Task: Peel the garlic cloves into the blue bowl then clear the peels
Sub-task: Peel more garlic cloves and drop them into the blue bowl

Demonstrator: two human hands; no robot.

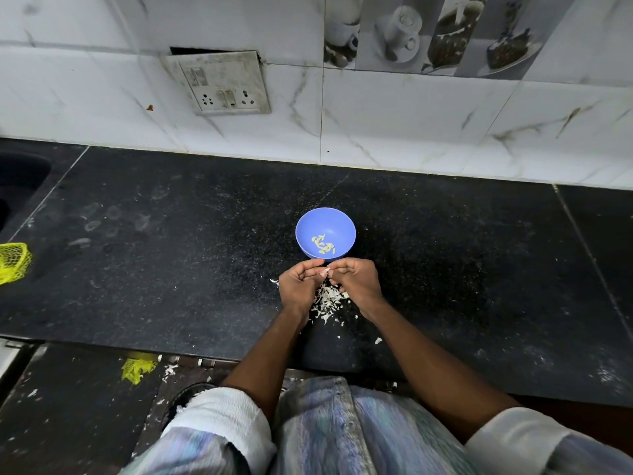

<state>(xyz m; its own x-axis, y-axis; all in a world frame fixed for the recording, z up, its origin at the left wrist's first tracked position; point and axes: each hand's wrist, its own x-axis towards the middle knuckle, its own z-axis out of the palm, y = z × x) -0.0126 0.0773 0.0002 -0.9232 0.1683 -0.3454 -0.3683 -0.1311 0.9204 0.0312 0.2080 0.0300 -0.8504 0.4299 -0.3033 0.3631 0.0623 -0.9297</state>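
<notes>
Fingers (310, 269) of the left hand (297, 286) are curled inward, and those of the right hand (356, 281) are curled the same way; between them the two hands pinch one small garlic clove (326, 271), pale and partly hidden by the fingertips. Both hands hover just in front of the blue bowl (325, 219), close to its near rim without clearly touching it. Peeled cloves (322, 247) lie together at the bottom of the bowl. On the near side of the bowl, under and between the hands, a heap of white peels (327, 303) is scattered on the black bench (171, 252), with a few stray flakes nearer the person. Far to the left of the bowl, at the bench edge, sits a yellow net bag (13, 262). Behind the bowl, on the tiled wall, is a grubby switch plate (222, 84).
</notes>
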